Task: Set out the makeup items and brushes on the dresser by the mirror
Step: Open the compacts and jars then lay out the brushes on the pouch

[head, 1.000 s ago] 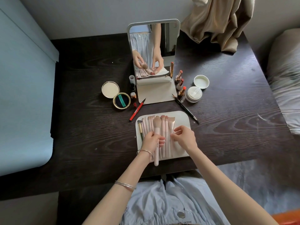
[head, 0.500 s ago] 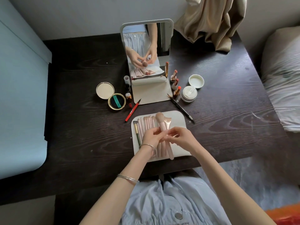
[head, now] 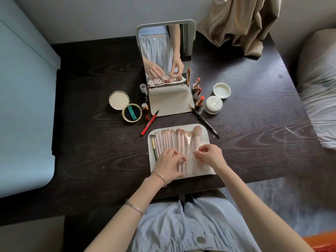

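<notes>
A white mat (head: 205,136) lies on the dark dresser (head: 91,151) in front of the standing mirror (head: 165,51). Several pink brushes (head: 167,140) lie in a row on it, with a green-handled brush (head: 154,149) at the left end. A large powder brush (head: 197,132) lies at the right end. My right hand (head: 210,155) pinches its handle. My left hand (head: 168,163) rests with spread fingers on the middle brush handles.
Beside the mirror sit an open gold compact (head: 131,112), a red liner pen (head: 150,122), three lipsticks (head: 198,92), a powder jar (head: 212,104) with its lid (head: 221,90), and a black pencil (head: 204,121). A curtain (head: 240,24) drapes the back right corner. Bedding (head: 320,88) is to the right.
The large powder brush was lifted out of the row by both hands and now lies at the right end. My left hand has returned to the middle brushes.
</notes>
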